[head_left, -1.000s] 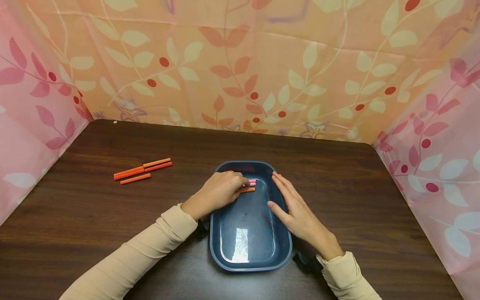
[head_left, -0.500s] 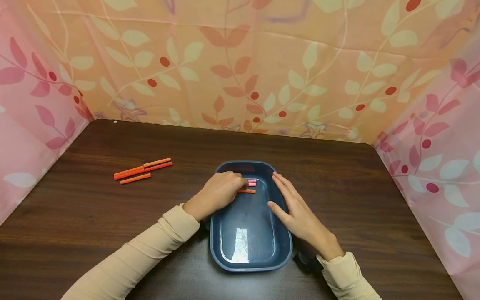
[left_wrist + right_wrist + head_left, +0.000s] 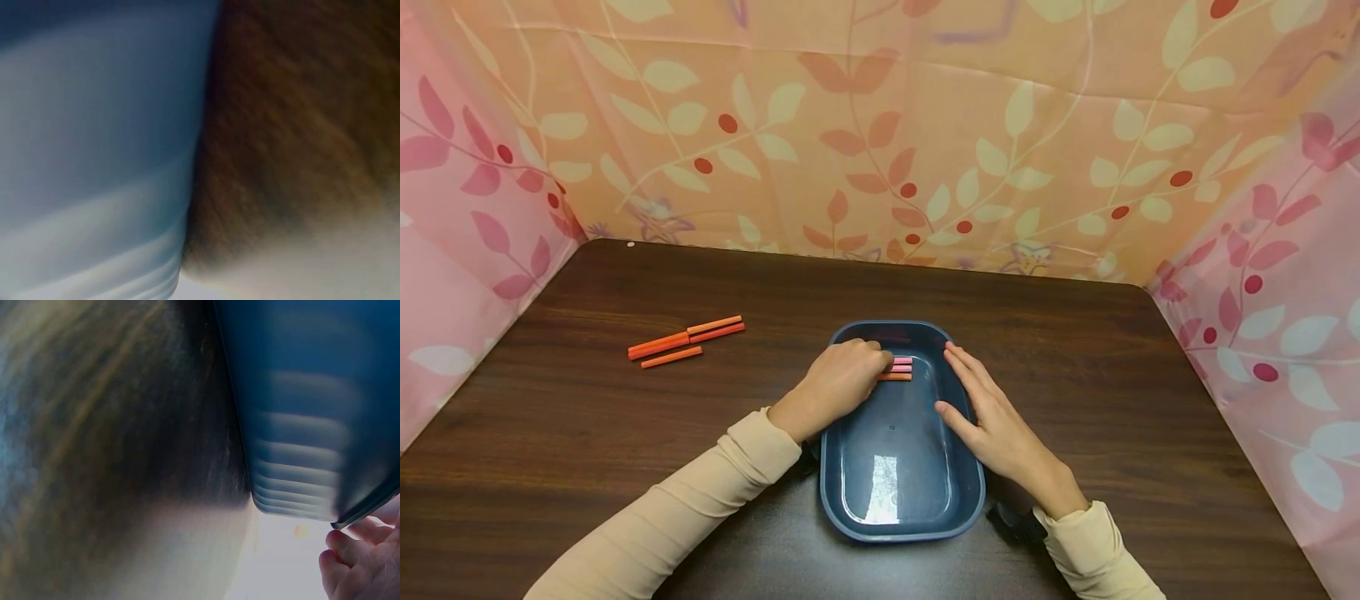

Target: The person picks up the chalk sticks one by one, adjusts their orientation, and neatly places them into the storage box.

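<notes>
A dark blue tray with rounded corners stands on the table. My left hand reaches over its left rim, its fingers curled around one end of a thin orange stick inside. Just beyond lie pink sticks, partly hidden by the fingers. My right hand rests on the tray's right rim with fingers straight and thumb over the inside. The right wrist view shows the fingertips below the tray's rim. In the left wrist view only the tray's outer wall and blurred table appear.
Several orange and red-orange sticks lie together on the brown wooden table, left of the tray. Floral cloth hangs behind the table and along both sides.
The orange stick's free end shifted slightly toward me, then back up close against the pink sticks. My left hand moved only slightly; my right hand stayed on the rim.
</notes>
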A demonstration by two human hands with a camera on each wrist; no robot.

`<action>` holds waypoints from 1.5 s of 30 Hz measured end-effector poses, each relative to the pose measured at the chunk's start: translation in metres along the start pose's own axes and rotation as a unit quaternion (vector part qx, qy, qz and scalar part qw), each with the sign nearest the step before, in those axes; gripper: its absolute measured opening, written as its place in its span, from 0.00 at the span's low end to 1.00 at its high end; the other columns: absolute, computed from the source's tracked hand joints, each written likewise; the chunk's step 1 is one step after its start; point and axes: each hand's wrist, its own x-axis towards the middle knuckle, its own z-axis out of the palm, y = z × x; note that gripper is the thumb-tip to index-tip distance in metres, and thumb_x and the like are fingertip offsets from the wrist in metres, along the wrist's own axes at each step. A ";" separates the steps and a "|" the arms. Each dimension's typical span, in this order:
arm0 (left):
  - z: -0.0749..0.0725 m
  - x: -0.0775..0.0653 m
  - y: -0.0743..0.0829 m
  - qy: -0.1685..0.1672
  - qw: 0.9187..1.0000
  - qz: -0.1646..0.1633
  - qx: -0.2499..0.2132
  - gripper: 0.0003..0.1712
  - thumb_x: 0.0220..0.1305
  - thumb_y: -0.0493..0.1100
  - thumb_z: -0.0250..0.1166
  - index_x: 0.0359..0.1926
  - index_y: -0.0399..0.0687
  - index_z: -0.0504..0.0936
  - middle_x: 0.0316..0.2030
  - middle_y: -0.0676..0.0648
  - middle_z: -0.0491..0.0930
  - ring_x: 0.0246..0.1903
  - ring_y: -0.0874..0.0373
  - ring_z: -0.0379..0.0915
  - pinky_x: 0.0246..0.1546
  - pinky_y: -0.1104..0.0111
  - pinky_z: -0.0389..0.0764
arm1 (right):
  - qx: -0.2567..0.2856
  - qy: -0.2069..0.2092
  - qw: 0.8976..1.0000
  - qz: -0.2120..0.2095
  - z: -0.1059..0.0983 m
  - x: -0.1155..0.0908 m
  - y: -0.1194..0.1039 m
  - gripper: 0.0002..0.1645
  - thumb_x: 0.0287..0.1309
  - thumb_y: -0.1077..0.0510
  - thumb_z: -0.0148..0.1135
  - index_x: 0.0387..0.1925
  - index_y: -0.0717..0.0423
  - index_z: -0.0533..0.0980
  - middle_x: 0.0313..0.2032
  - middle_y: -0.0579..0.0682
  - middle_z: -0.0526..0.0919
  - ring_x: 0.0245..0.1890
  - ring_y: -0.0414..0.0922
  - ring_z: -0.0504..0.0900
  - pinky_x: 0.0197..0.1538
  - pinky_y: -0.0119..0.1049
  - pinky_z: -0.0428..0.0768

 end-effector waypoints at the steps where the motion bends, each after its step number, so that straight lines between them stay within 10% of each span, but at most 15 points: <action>1: 0.000 0.000 0.000 0.002 1.000 0.001 0.002 0.07 0.64 0.36 0.66 0.41 0.46 0.88 0.31 0.46 0.85 0.30 0.53 0.80 0.34 0.63 0.83 | 0.000 0.001 1.000 -0.002 0.000 0.000 0.000 0.44 0.65 0.55 0.62 0.76 0.60 0.54 0.77 0.54 0.54 0.75 0.55 0.58 0.72 0.60 0.60; 24: -0.011 -0.008 -0.013 0.047 0.986 0.014 -0.159 0.14 0.62 0.36 0.68 0.49 0.45 0.86 0.45 0.47 0.86 0.44 0.53 0.79 0.48 0.62 0.82 | 0.001 -0.001 1.000 -0.009 0.001 0.000 0.002 0.42 0.66 0.56 0.61 0.75 0.61 0.54 0.77 0.54 0.54 0.75 0.54 0.58 0.71 0.60 0.61; 45: -0.046 -0.048 -0.047 0.084 0.987 -0.032 -0.133 0.19 0.59 0.35 0.70 0.53 0.44 0.83 0.46 0.46 0.84 0.46 0.53 0.78 0.47 0.59 0.81 | -0.004 0.005 1.000 -0.005 0.000 -0.001 0.002 0.43 0.65 0.56 0.62 0.75 0.62 0.54 0.76 0.54 0.55 0.75 0.55 0.58 0.71 0.61 0.61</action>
